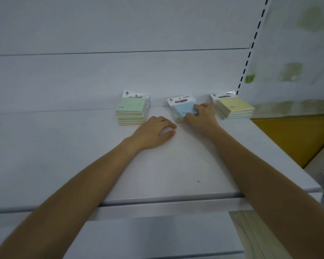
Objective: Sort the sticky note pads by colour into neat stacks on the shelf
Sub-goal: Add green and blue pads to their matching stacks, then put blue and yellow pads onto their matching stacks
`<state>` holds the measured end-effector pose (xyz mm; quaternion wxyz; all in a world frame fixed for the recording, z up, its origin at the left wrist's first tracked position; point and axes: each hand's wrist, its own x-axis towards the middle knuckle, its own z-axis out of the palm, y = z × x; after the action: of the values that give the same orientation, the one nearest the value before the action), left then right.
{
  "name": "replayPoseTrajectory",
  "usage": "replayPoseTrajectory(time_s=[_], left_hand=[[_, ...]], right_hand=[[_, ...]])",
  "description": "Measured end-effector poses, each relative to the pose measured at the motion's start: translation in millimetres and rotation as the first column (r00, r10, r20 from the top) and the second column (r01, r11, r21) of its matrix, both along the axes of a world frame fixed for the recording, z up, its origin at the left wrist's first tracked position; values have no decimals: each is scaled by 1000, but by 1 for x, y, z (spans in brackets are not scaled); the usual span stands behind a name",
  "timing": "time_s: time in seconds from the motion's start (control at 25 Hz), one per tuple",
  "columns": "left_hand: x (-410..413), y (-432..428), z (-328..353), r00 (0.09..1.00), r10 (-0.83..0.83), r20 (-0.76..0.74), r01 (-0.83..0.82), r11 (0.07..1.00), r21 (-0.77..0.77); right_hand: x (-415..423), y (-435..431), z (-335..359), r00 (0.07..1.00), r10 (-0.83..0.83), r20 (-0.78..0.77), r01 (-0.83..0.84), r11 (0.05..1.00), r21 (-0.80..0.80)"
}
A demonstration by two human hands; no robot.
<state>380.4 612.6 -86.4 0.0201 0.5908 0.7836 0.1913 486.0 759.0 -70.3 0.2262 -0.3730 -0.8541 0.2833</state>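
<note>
Three stacks of packaged sticky note pads stand along the back of the white shelf. The green-topped stack is on the left, the blue-topped stack in the middle, the yellow-topped stack on the right. My right hand grips the top blue pad, with fingers over its front right corner. My left hand rests on the shelf just in front of the gap between the green and blue stacks, fingers curled, holding nothing.
A white back panel rises behind the stacks. A slotted upright stands at the right, beyond it a blurred panel and a yellow surface. A lower shelf sits below the front edge.
</note>
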Motion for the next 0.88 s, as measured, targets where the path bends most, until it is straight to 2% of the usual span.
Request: replayPoseTrajectory(time_s=[0.16,0.32,0.44,0.52,0.64,0.76,0.88], left_hand=[[5,-6,1,996,48,-70,-47,999,16],[3,-17,0,996,74,-51,-74,997,-13],[3,-22,6,998,43,-35,-44,999,-29],[4,-34,15,998,46,-34,-47,999,-23],[-2,-73,24,991,94,-93,-95,995,-13],[-22,-140,28,959,230,-164,-241,969,-46],[-52,-223,28,897,406,-176,-420,906,-49]], right_hand=[[6,-3,-4,999,30,31,-32,998,53],[8,-7,-3,1000,20,0,-20,999,44],[7,-19,1,987,93,-128,-58,966,253],[3,-34,5,951,252,-180,-154,888,432],[-12,-63,15,874,483,-43,-379,735,563],[-44,-115,27,747,637,189,-632,593,500],[-88,-178,30,639,709,297,-747,482,457]])
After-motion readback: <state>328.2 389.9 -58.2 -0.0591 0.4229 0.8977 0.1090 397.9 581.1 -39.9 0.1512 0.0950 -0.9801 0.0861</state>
